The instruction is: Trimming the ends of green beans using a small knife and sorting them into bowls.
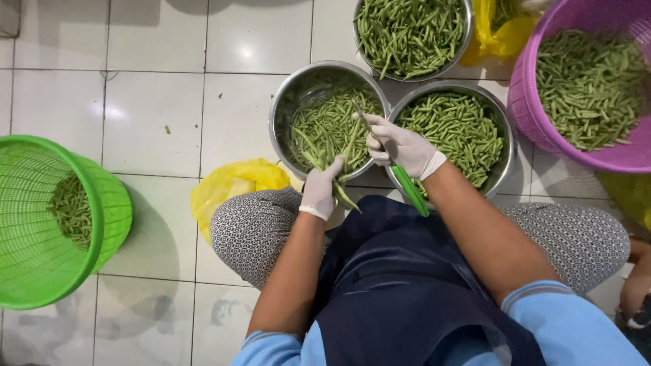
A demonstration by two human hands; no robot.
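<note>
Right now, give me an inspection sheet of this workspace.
Surface: white tiled floor, a few green scraps on it.
Job's things: bunch of green beans in left hand; green-handled knife in right hand; three steel bowls of beans, nearest one.
Clutter: yellow plastic bag; green basket and purple basket, both holding beans.
Grips: both hands gloved, each closed on its item.
Cables: nothing seen.
Surroundings: another person's hand at right edge.

Food-preparation area, bulk vegetable work done on a white tiled floor (156, 122), steel bowls (285, 108) and plastic baskets (108, 210) heaped with green beans (590, 81), yellow plastic bags (230, 183) alongside, worker in apron (393, 285)
</note>
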